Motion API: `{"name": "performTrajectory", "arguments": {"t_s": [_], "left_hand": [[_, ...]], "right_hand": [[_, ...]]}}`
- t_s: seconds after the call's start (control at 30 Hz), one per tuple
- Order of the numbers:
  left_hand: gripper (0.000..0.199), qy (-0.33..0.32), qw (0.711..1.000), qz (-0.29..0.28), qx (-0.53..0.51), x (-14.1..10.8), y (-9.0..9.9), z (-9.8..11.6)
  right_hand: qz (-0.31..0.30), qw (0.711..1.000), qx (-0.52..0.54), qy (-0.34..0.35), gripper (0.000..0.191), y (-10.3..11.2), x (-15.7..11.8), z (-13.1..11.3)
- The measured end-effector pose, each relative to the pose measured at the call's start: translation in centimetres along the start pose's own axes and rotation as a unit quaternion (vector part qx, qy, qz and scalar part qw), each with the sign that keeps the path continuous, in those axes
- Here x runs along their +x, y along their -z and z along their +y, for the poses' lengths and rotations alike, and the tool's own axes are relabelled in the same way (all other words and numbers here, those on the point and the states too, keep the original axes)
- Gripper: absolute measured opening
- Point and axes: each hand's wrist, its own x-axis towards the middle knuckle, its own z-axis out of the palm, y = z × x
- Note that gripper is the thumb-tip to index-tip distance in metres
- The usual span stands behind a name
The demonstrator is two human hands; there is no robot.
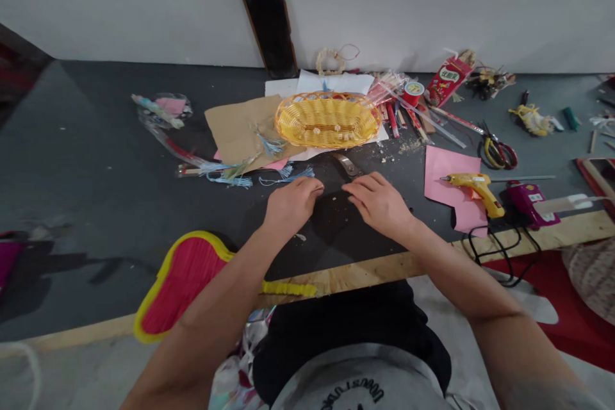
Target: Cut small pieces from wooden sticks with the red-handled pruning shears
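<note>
Above the dark table near its front edge, my left hand [294, 204] is closed in a pinch, its fingertips pointing right; what it holds is too small to name. Across a small gap, my right hand [377, 200] has thumb and fingers drawn together, and anything between them is too small to make out. Just beyond the right fingertips lies a metal tool [348, 165], partly covered by that hand. A yellow woven basket [328, 116] with a few small pale pieces stands behind both hands. Blue tassels [288, 176] lie beyond the left hand.
A yellow glue gun [475, 189] rests on pink paper [437, 170] at right, near scissors [498, 152] and a purple box [531, 205]. A red and yellow fan-shaped piece [187, 275] lies under the left forearm. A phone [271, 32] leans on the wall.
</note>
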Motion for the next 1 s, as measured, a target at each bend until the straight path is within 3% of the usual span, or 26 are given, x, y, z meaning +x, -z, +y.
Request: {"name": "performTrajectory", "arguments": {"t_s": [0.17, 0.3, 0.57, 0.87, 1.0], "left_hand": [[0.022, 0.018, 0.978, 0.034, -0.203, 0.0, 0.2, 0.1], [0.021, 0.041, 0.966, 0.028, -0.255, 0.0, 0.0, 0.2], [0.019, 0.048, 0.97, -0.031, -0.234, 0.2, -0.5, 0.0], [0.02, 0.036, 0.982, -0.064, -0.175, 0.5, -0.7, 0.0], [0.024, 0.026, 0.984, -0.055, -0.167, 0.5, -0.5, 0.0]], "right_hand": [[-0.128, 0.99, -0.064, 0.002, 0.027, -0.1, 1.9, -1.8], [-0.18, 0.978, -0.101, 0.003, 0.024, -0.6, 2.6, -2.4], [-0.175, 0.981, -0.068, -0.053, 0.026, 0.4, 2.2, -1.4], [-0.151, 0.988, -0.036, -0.014, 0.026, -0.1, 0.9, -1.4], [-0.088, 0.996, 0.008, -0.001, 0.024, 0.9, -1.2, -0.8]]}}
